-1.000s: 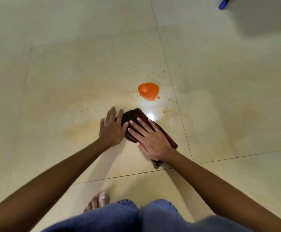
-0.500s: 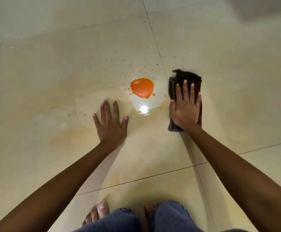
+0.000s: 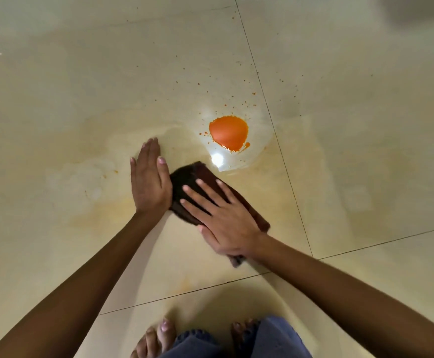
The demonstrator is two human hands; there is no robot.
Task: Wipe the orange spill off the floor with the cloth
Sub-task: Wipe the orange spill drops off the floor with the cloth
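Observation:
An orange spill [image 3: 228, 133] forms a round puddle on the cream floor tiles, ringed by small orange specks and a clear wet patch. A dark brown cloth [image 3: 194, 180] lies flat on the floor just below and left of the puddle, not touching the orange. My right hand [image 3: 222, 219] presses down on the cloth with straight, spread fingers. My left hand [image 3: 148, 180] rests flat on the floor with fingers together, its thumb side against the cloth's left edge.
Faint yellowish smears [image 3: 102, 200] mark the tile left of my hands. Tile joints [image 3: 288, 182] run diagonally right of the spill and across below my arms. My bare feet [image 3: 159, 334] and blue jeans show at the bottom edge.
My right hand has slid the cloth from the right of the spill back leftward, to just below it beside my left hand. My left hand's fingers have closed together.

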